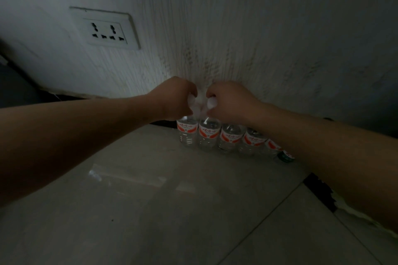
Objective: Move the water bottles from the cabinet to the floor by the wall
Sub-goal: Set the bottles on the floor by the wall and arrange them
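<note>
Each hand, the left hand (pixel 175 99) and the right hand (pixel 228 101), closes its fingers on one bottle cap, likely to stand two bottles (pixel 187 130) upright in the row (pixel 230 135) along the wall (pixel 237 28).

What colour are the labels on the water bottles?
Red-orange and white labels on the water bottles, seen in the head view.

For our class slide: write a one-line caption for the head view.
Left hand and right hand grip bottle tops by the wall.
</note>
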A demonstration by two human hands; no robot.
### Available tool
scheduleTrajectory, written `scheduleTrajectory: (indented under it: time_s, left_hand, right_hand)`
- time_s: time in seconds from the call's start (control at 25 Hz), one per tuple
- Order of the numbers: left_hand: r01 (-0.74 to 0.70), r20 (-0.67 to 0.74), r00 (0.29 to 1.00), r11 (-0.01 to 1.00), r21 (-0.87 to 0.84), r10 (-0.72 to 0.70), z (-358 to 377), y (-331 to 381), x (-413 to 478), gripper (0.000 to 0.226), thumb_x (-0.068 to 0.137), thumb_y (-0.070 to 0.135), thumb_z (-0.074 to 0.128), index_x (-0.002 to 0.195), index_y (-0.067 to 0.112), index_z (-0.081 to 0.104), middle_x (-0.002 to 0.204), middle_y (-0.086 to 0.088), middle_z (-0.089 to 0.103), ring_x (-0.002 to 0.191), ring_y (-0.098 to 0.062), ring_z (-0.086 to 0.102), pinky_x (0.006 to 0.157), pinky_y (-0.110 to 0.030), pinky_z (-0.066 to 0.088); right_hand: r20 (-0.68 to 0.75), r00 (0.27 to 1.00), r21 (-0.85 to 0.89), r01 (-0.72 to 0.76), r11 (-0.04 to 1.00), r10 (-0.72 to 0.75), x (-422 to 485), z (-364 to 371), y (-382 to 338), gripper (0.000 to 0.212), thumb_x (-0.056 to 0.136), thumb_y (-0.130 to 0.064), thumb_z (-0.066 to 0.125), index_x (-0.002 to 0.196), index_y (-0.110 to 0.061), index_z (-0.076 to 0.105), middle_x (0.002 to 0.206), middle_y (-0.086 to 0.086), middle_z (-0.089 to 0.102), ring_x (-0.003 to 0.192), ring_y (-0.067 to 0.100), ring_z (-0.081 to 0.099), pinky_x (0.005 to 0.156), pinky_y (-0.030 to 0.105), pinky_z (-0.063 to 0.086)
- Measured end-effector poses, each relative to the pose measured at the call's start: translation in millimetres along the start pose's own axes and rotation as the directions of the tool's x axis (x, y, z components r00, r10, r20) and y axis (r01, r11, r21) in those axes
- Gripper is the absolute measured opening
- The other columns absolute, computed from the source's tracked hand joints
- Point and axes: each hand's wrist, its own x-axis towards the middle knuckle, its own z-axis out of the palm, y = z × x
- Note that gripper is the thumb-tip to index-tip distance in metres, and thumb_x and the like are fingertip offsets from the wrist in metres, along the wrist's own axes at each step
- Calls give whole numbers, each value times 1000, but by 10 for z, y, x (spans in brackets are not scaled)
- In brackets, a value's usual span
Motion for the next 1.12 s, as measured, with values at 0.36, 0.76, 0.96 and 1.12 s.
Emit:
scheduleTrajectory:
  time_s: [0.36, 0.76, 0.96, 1.12]
  left_hand:
    - [44, -32, 999, 998, 46, -42, -53, 113, -82, 60, 75, 40, 78, 128, 22, 55, 126, -3, 58, 114, -21, 55, 90, -34, 45]
    - [-105, -97, 989, 994, 44, 109, 34, 505, -105, 57, 87, 52, 60, 134, 21, 51, 131, -4, 56, 115, -24, 54, 93, -39, 46]
    - [-145, -102, 983, 986, 77, 152, 140, 685, -66, 57, 91, 54, 52, 136, 20, 50, 133, -6, 57, 117, -26, 55, 97, -43, 46]
    - [-182, -103, 976, 977, 108, 194, 230, 750, -20, 56, 95, 53, 41, 137, 18, 51, 134, -9, 58, 117, -29, 56, 97, -41, 46]
  right_hand:
    - [-15, 1000, 63, -9, 998, 10, -133, -124, 37, 52, 77, -35, 75, 122, -15, 60, 112, 2, 64, 99, 20, 60, 77, 28, 46]
    - [-43, 998, 20, -45, 999, 45, -482, -295, 339, 55, 84, -41, 66, 132, -17, 53, 131, 2, 56, 115, 20, 53, 90, 29, 42]
    - [-41, 997, -11, -68, 998, 67, -706, -371, 585, 53, 91, -42, 57, 135, -14, 51, 135, 6, 53, 121, 22, 50, 95, 29, 39]
    - [1, 999, 10, -43, 999, 43, -830, -349, 702, 47, 99, -41, 44, 133, -10, 51, 133, 9, 54, 120, 24, 50, 98, 31, 38]
